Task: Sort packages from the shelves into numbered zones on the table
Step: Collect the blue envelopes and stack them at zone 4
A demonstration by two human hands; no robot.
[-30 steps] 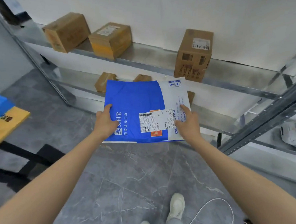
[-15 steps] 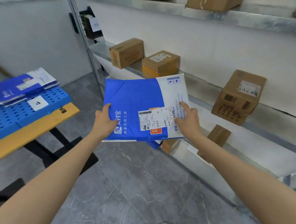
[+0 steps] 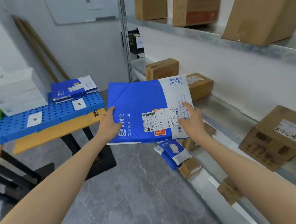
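Squarely between both grips, flat blue-and-white mailer (image 3: 138,105), aloft over the floor (image 3: 130,189), left hand (image 3: 110,125) grasps its blue edge, right hand (image 3: 192,123) grasps its white end, barcoded shipping label (image 3: 159,120) between the hands, white lettering (image 3: 125,125) beside the left grip.

Arms outstretched, left grip (image 3: 110,126) and right grip (image 3: 193,122) mid-pinch.
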